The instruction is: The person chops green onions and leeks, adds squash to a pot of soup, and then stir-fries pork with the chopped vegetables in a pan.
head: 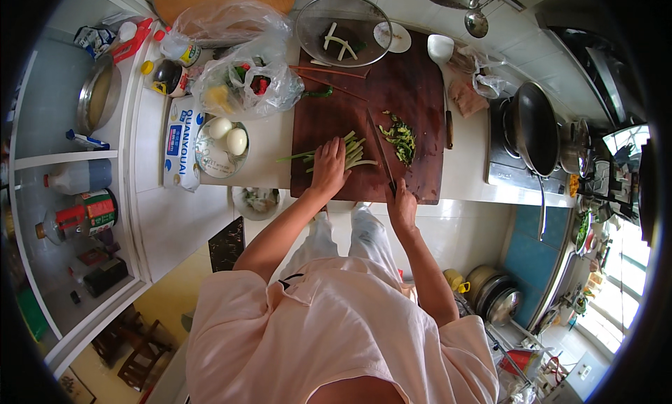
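Note:
My left hand (329,168) lies over a bunch of green vegetable stalks (355,152), holding it down on a dark wooden cutting board (422,92). Cut stalk ends fan out to the right of the fingers, and thinner ends stick out to the left. My right hand (403,207) grips the handle of a kitchen knife (380,148) near the board's front edge. The blade points away from me, its edge hard to make out, a little right of the stalks. To the right of the blade sits a pile of chopped green pieces (401,141).
At the board's back stand a mesh-covered bowl (344,60) and chopsticks (331,70). Leftward are a plastic bag of vegetables (247,84) and a plate (212,160) with two white eggs (237,141). Rightward lie a spatula (449,123) and a frying pan (535,126) on a stove.

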### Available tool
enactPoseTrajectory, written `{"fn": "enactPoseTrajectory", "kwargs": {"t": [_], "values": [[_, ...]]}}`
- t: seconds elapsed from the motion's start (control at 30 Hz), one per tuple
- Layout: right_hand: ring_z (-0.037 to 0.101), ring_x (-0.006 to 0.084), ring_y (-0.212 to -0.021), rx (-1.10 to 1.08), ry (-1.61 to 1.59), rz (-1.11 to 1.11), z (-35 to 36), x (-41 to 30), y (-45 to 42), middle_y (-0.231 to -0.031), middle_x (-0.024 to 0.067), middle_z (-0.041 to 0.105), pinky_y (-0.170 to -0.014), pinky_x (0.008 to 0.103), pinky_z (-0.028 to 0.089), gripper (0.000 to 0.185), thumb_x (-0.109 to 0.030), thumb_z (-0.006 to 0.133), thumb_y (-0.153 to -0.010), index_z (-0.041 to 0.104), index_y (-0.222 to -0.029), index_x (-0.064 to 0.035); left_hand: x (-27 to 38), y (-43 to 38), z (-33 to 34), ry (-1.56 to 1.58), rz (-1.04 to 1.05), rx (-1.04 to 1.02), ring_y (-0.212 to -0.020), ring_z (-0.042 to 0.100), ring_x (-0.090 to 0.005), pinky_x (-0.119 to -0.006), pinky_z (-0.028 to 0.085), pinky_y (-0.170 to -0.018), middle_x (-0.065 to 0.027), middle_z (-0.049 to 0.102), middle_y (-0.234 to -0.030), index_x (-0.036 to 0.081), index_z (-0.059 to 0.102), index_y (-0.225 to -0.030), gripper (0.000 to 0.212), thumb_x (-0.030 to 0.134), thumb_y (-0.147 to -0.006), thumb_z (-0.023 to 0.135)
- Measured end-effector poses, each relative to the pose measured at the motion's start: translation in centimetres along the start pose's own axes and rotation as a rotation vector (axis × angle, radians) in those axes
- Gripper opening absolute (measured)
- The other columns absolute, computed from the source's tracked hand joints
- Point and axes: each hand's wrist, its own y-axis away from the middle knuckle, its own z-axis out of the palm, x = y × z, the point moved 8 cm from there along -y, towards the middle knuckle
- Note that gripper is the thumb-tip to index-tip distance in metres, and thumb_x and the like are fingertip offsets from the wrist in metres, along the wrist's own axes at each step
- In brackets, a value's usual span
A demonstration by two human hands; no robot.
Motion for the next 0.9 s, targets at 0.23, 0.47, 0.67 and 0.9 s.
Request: {"fn": "enactPoseTrajectory", "kwargs": {"t": [0.23,0.47,0.67,0.9], "values": [[0.058,0.0411,-0.063,-0.05,0.003,-0.058,0.8,-0.7,-0.1,-0.069,0.0243,0.059,-0.054,0.0475,0.045,0.031,-0.023,0.056,-0.085,0.048,-0.101,0.0017,-0.3,0.1,-0.1,0.065,0.033,0.033,-0.11,0.043,-0.034,-0.041,0.035,-0.095,-0.02,0.042,-0.123,-0.006,0.039,-0.123,0.075,0.012,-0.06,0.075],[0.058,0.0405,-0.06,-0.152,0.015,-0.078,-2.2,-3.3,1.0,-0.064,0.0226,0.058,-0.052,0.0476,0.045,0.027,-0.021,0.054,-0.086,0.047,-0.098,0.0025,-1.0,0.6,0.1,0.123,0.043,0.149,-0.101,0.049,-0.0341,-0.042,0.04,-0.086,-0.0212,0.048,-0.115,-0.009,0.048,-0.113,0.052,0.006,-0.066,0.065],[0.058,0.041,-0.062,-0.228,0.152,-0.042,-0.2,-3.9,0.5,-0.067,0.0231,0.06,-0.053,0.049,0.045,0.027,-0.021,0.051,-0.087,0.046,-0.099,0.0029,0.1,0.4,-0.1,0.002,0.09,0.173,-0.095,0.05,-0.029,-0.04,0.041,-0.079,-0.0183,0.05,-0.112,-0.008,0.054,-0.105,0.036,0.008,-0.074,0.047],[0.058,0.0437,-0.067,-0.228,0.124,0.0,4.3,-3.9,-2.2,-0.071,0.0261,0.059,-0.058,0.0502,0.045,0.031,-0.024,0.051,-0.087,0.047,-0.1,0.0028,0.2,0.8,1.0,-0.14,0.066,0.116,-0.1,0.048,-0.0264,-0.041,0.039,-0.082,-0.0161,0.048,-0.116,-0.005,0.056,-0.104,0.035,0.013,-0.074,0.049]]}}
